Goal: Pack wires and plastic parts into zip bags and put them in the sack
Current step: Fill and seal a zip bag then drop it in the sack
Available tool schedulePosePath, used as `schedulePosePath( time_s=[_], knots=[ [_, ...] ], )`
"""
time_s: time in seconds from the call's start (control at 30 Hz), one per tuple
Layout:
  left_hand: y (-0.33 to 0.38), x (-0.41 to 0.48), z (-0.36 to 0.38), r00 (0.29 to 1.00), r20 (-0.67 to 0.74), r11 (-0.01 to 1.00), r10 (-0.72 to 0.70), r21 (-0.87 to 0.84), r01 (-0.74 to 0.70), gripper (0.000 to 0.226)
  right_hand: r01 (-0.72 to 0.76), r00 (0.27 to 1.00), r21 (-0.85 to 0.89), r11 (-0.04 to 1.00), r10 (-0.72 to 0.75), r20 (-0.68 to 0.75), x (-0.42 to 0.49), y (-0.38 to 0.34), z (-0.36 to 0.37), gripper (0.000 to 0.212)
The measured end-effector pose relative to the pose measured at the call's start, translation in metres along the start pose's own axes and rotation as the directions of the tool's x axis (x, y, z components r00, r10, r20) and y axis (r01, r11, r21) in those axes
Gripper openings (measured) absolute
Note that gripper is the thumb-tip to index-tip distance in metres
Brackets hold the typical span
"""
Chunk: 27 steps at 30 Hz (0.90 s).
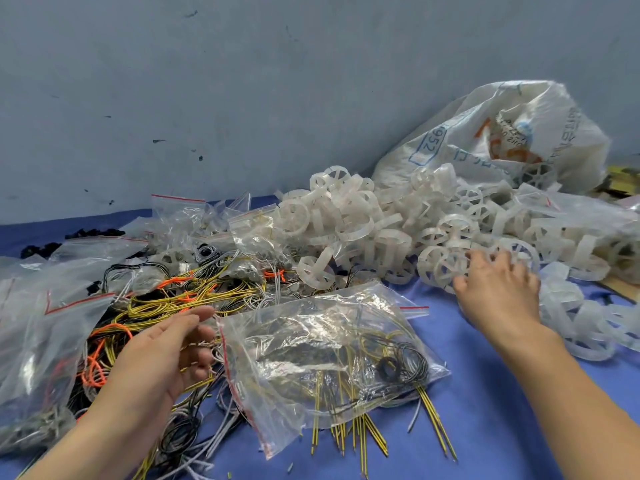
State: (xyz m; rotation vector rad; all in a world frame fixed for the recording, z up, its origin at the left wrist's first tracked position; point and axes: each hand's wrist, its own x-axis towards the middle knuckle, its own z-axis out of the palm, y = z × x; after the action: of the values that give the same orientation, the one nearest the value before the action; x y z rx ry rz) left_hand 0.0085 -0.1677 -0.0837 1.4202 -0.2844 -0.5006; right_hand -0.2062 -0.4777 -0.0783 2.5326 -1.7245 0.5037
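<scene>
A clear zip bag (311,355) with a red seal strip lies on the blue cloth, holding yellow-striped wires and a black coil. My left hand (169,355) is at the bag's open mouth, thumb and fingers pinching its edge. My right hand (498,289) reaches into the pile of white plastic wheel-shaped parts (363,230), fingers curled round one part (446,268). A tangle of yellow, orange, black and white wires (166,299) lies left of the bag. The white woven sack (502,140) leans against the wall at the back right.
Several filled and empty zip bags (52,306) are heaped on the left and at the back centre (194,220). Black small parts (69,237) lie at far left. A grey wall closes the back. Blue cloth (485,427) shows in the front middle.
</scene>
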Motion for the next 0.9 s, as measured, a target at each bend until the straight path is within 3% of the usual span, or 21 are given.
schedulePosePath(
  time_s=[0.07, 0.2, 0.43, 0.57, 0.63, 0.7, 0.73, 0.8, 0.83, 0.9],
  knots=[
    [0.001, 0.000, 0.000, 1.000, -0.007, 1.000, -0.006, -0.012, 0.006, 0.023, -0.006, 0.998, -0.025, 1.000, 0.008, 0.059, 0.000, 0.003, 0.000, 0.046],
    [0.001, -0.001, 0.001, 1.000, -0.007, 1.000, 0.002, -0.012, -0.002, 0.024, 0.042, 0.998, -0.052, 0.998, -0.039, 0.048, -0.001, 0.004, 0.000, 0.048],
    [0.002, 0.004, -0.002, 0.999, -0.026, 0.997, -0.024, -0.068, 0.022, 0.022, 0.168, 0.984, 0.084, 0.982, -0.172, 0.037, -0.008, -0.005, -0.008, 0.045],
    [0.004, 0.004, -0.003, 1.000, -0.017, 0.995, -0.026, -0.095, 0.024, 0.021, 0.248, 0.969, 0.200, 0.948, -0.237, -0.076, -0.011, -0.016, -0.027, 0.041],
    [0.006, 0.002, -0.002, 1.000, -0.014, 0.996, -0.010, -0.094, 0.009, 0.022, 0.309, 0.950, 0.359, 0.881, -0.264, -0.170, -0.012, -0.022, -0.039, 0.040],
    [0.010, -0.001, 0.002, 1.000, -0.002, 0.997, 0.030, -0.077, -0.030, 0.022, 0.359, 0.933, 0.605, 0.711, -0.289, -0.213, -0.016, -0.031, -0.052, 0.035],
    [0.012, -0.003, 0.004, 0.998, 0.005, 0.997, 0.060, -0.058, -0.059, 0.023, 0.328, 0.937, 0.751, 0.574, -0.296, -0.183, -0.020, -0.038, -0.057, 0.032],
    [0.018, -0.010, 0.009, 0.987, 0.037, 0.988, 0.155, -0.002, -0.155, 0.024, 0.088, 0.936, 0.979, 0.183, -0.352, -0.018, -0.032, -0.055, -0.065, 0.029],
    [0.021, -0.015, 0.012, 0.972, 0.065, 0.973, 0.225, 0.044, -0.228, 0.024, -0.091, 0.908, 0.996, -0.005, -0.410, 0.081, -0.039, -0.064, -0.067, 0.029],
    [0.025, -0.025, 0.017, 0.915, 0.149, 0.901, 0.374, 0.174, -0.397, 0.020, -0.363, 0.830, 0.909, -0.206, -0.515, 0.215, -0.051, -0.082, -0.062, 0.029]
  ],
)
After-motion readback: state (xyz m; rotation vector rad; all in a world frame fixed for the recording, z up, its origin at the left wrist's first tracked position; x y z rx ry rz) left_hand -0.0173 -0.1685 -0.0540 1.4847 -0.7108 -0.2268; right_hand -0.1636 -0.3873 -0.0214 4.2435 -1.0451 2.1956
